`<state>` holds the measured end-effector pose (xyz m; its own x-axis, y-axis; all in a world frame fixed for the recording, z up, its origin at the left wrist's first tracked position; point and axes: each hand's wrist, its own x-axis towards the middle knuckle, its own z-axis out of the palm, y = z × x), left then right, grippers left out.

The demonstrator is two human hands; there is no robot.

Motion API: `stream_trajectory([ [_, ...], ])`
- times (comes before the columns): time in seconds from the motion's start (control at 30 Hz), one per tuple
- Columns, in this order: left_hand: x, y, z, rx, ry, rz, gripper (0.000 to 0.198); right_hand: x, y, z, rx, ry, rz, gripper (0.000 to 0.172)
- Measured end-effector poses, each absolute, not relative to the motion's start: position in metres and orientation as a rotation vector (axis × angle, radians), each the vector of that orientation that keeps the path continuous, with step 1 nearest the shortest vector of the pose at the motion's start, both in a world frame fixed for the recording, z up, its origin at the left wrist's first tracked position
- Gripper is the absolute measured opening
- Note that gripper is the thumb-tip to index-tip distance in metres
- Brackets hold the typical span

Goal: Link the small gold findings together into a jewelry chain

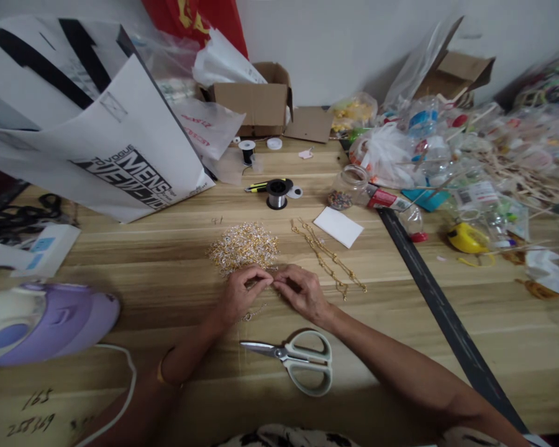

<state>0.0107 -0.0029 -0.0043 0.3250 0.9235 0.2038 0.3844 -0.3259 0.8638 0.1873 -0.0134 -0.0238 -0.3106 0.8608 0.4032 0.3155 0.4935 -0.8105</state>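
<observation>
Thumb and fingers of my left hand (pixel 243 295) are pinched together at the near edge of a heap of small gold and silver jewelry pieces (pixel 245 247). Touching it fingertip to fingertip, my right hand (pixel 302 290) is pinched closed as well. Whatever sits between the fingertips is too small to make out. A short silver chain (pixel 251 314) lies beside my left wrist. To the right of my right hand, gold chains (pixel 328 261) are stretched out on the table. Scissors (pixel 291 360) with pale green handles rest below both hands, blades partly apart.
Behind the heap stand a wire spool (pixel 277 194) and a jar of beads (pixel 348 187). A folded white paper (pixel 338 227) lies near the chains. A large paper bag (pixel 121 143) and purple appliance (pixel 60 320) occupy the left; plastic bags (pixel 386 152) crowd the right.
</observation>
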Motion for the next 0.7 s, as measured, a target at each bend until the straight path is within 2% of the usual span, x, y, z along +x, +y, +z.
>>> stream_trajectory([
  [0.33, 0.01, 0.003, -0.002, 1.982, 1.237, 0.898, 0.012, 0.189, -0.012, -0.019, -1.025, -1.855, 0.777, 0.013],
  [0.53, 0.001, 0.013, 0.005, 1.945, 1.36, 0.965, 0.012, 0.189, -0.01, -0.021, -1.153, -1.617, 0.914, 0.014],
  [0.7, -0.004, 0.022, 0.005, 2.104, 1.336, 0.865, 0.01, 0.189, -0.008, -0.021, -1.164, -1.483, 1.031, 0.013],
])
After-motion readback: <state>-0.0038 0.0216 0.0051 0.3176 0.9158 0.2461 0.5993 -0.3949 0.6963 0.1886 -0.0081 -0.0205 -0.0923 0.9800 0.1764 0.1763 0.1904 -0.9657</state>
